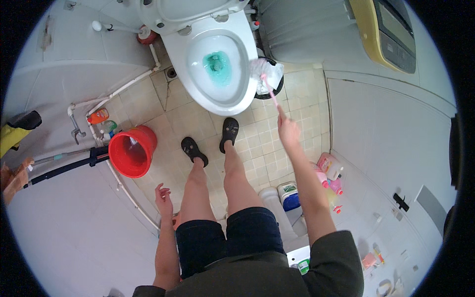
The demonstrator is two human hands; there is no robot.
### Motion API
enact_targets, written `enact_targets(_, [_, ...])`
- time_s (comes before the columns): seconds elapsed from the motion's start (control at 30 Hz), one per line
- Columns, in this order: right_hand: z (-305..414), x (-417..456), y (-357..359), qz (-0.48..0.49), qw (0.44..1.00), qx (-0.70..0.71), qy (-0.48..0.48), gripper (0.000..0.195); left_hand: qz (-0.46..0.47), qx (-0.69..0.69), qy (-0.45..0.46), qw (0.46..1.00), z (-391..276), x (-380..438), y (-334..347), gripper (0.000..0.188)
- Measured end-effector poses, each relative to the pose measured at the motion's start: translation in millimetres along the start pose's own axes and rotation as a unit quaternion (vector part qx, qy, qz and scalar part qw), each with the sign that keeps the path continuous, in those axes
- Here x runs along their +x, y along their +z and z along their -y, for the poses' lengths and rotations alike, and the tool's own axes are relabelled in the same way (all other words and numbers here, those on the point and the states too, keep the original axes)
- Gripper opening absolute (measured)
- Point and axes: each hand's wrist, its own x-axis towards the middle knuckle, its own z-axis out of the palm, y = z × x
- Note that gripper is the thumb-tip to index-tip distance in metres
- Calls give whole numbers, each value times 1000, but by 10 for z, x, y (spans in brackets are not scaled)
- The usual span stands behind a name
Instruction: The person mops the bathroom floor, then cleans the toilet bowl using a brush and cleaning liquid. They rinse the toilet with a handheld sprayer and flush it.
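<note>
My right hand (288, 130) grips the end of a pink toilet brush (272, 94). The brush's pale, blurred head is at the right rim of the white toilet bowl (237, 105), over a black waste bin (279, 89) with a white liner or paper in it; whether it touches either I cannot tell. Blue-green liquid (217, 67) lies in the bottom of the bowl, and the seat and lid are raised. My left hand (163, 198) hangs beside my left leg with its fingers loosely curled and apart, holding nothing.
A red bucket (133, 152) stands on the tiled floor at the left, beside an orange bottle (98, 116) and mop handles (61, 170). Pink bottles (328, 165) and a blue-and-white container (289, 196) stand at the lower right. Wall pipes (126, 87) run along the left. A door (389, 122) is at the right.
</note>
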Motion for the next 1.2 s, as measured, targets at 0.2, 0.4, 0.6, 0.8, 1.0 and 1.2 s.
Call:
enact_targets(0.2, [315,-1226,521,31,998,22,47,41,63,36,43,996,194,295,-288,34])
enact_targets(0.4, [1243,-1731,732,59,989,122,64,44,83,54,70,993,519,548,-750,34])
enact_targets(0.6, [2063,-1089,813,43,986,160,7,61,100,76,120,985,643,782,-1055,34])
enact_targets(0.8, [1958,-1511,526,126,979,154,36,59,104,74,88,988,642,724,-1150,36])
enact_targets(1.0, [923,-2004,919,100,989,68,89,52,112,54,81,989,820,707,-1115,34])
enact_targets(1.2, [210,-1007,765,2,991,-55,120,43,72,44,47,995,678,599,-971,34])
